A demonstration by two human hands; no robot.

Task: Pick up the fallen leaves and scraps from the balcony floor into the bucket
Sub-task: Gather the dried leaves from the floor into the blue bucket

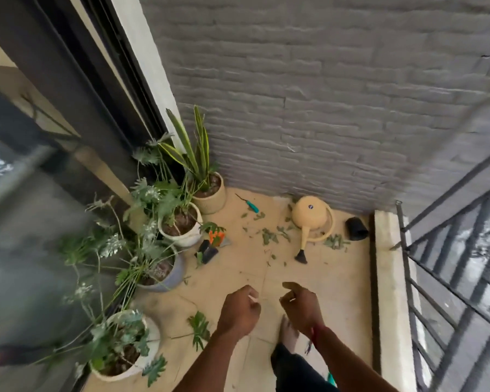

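Mostly undone: leaves [269,236] litter the floor [337,278], no bucket visible; left hand [239,309] and right hand [301,305] curled, holdings unclear.

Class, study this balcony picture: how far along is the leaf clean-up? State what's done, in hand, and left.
Done: nothing evident; no bucket is in view. In hand: the left hand pinches a pale scrap; the right hand, unclear. Left: leaves lie scattered beside the watering can, and one leaf by the near pot.
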